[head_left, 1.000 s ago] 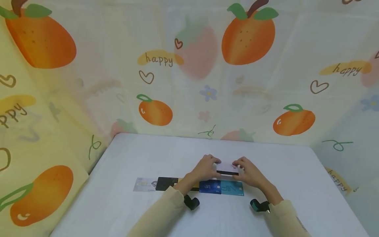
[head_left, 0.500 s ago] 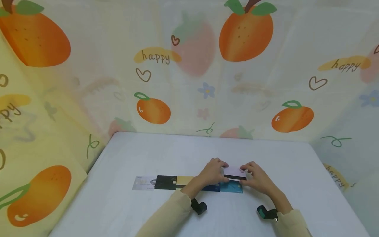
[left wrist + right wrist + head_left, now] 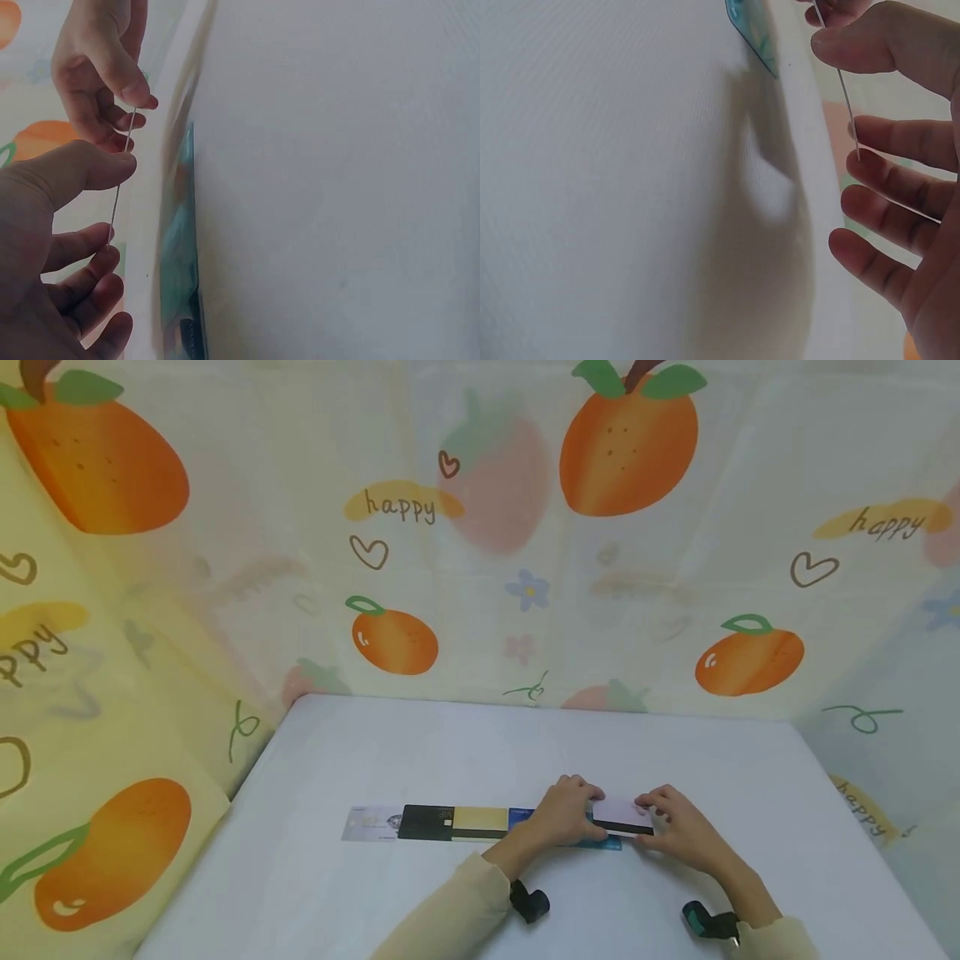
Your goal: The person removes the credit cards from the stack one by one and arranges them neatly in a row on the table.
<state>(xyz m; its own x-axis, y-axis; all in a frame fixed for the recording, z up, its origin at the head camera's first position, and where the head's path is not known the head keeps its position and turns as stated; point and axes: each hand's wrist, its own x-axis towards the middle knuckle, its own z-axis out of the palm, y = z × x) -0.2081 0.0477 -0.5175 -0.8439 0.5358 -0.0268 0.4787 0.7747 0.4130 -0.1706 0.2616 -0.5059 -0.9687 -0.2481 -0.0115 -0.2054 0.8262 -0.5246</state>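
A pale pinkish card with a black stripe (image 3: 622, 814) is held above the right end of a row of cards. My left hand (image 3: 566, 810) pinches its left end between thumb and fingers, and my right hand (image 3: 688, 831) pinches the right end. Both wrist views show the held card (image 3: 116, 202) edge-on, as a thin line, apart from the table. Beneath it lies a teal card (image 3: 178, 247), mostly hidden in the head view. Left of that are a blue card (image 3: 518, 816), partly covered by my left hand, a gold card (image 3: 480, 819), a black card (image 3: 425, 822) and a silvery card (image 3: 367, 824).
The white tabletop (image 3: 300, 893) spreads around the card row. Behind it hangs a pale curtain (image 3: 480, 668) printed with oranges, and a yellowish one (image 3: 172, 710) closes off the left. A black wrist camera (image 3: 531, 902) sits below my left hand, another (image 3: 708, 921) below my right.
Both hands have carried the striped card to the right and a little nearer to me. More of the gold card is uncovered, while the teal one is now largely hidden.
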